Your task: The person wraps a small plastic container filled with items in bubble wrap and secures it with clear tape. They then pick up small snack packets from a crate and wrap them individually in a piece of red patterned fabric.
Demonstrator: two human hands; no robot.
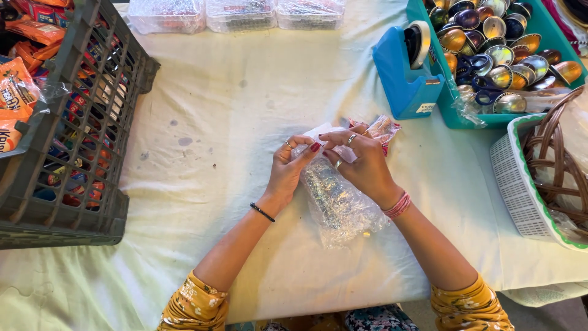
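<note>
**Filled gift bag pinched at the neck, not yet sealed**

A person seated at a table draped in a pale green cloth (pixel 245 92) works on a clear cellophane bag (pixel 340 205) lying on the cloth directly in front of them. The left hand (pixel 288 168) and right hand (pixel 364 162) are both closed around the bag's upper end, fingertips pinching and gathering the film where it narrows; neither hand is free. The bag already bulges with shiny, silvery contents that cannot be made out through the crinkled film, so the filling appears done, while the top looks gathered but not fastened: no tape or tie shows on it.

Just beyond the hands lie a few small red-and-white wrapped sweets (pixel 378 129), touching or nearly touching the bag's mouth; whether they are in or out of it is hard to tell. A blue tape dispenser (pixel 407 67) stands near, untouched, beside a teal tray (pixel 456 116) heaped with metallic coffee capsules (pixel 502 55). A white plastic basket (pixel 514 184) holding a brown wicker basket (pixel 554 159) sits at the right edge. At the left, a grey plastic crate (pixel 73 141) is packed with orange snack packets (pixel 15 92). Three clear wrapped packs (pixel 236 13) line the far edge of the table.
</note>
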